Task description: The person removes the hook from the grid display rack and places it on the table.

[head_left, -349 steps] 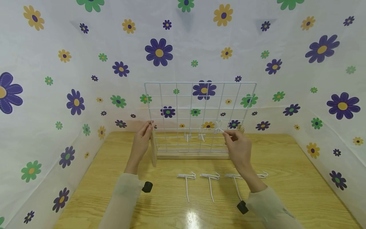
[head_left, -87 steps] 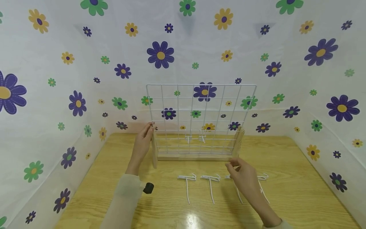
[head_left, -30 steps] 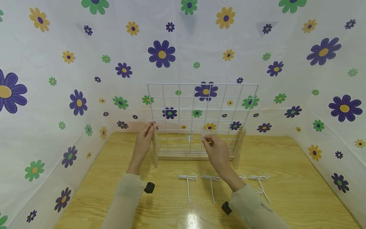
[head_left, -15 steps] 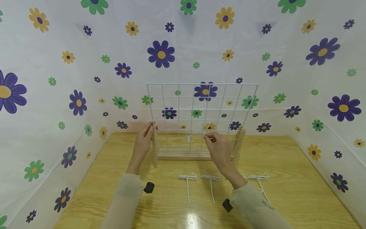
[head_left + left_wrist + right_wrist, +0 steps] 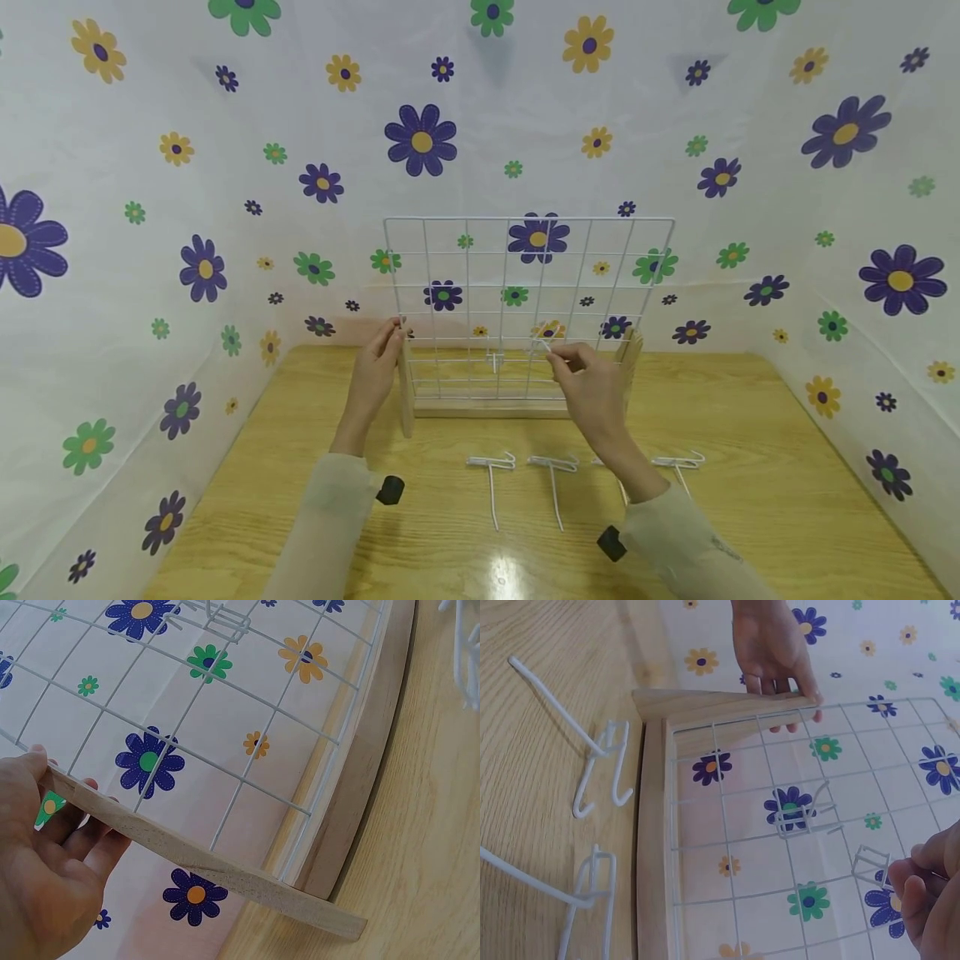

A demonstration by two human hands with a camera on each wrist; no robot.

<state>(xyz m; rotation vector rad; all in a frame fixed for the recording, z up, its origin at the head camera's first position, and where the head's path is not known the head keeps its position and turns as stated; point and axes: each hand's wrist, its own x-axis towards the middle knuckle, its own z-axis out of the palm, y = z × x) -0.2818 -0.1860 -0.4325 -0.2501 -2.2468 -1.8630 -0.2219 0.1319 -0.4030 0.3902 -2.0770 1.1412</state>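
A white wire grid panel [image 5: 525, 218] stands tilted in a wooden frame. My left hand [image 5: 375, 367] grips the top of the frame's left wooden upright [image 5: 172, 844], thumb on one side and fingers on the other. Between thumb and fingertips of my right hand [image 5: 596, 396] is a white wire hook [image 5: 870, 862], pinched by its prong and tilted in front of the grid. Whether it touches the wires I cannot tell. Left of it, another wire hook [image 5: 495, 362] hangs on a lower wire of the grid.
Several white wire hooks lie in a row before the frame, among them a left hook [image 5: 491, 462] and a far-right hook [image 5: 678, 461]. My right forearm partly covers some. A wooden base bar [image 5: 487, 412] joins the uprights. Flowered cloth [image 5: 480, 117] walls the table [image 5: 315, 533].
My right hand went from the table to the hook hanging second on the grid, tipped it up, and drew it slightly right. Earlier, a third hook at the grid was in that hand. Left hand unchanged.
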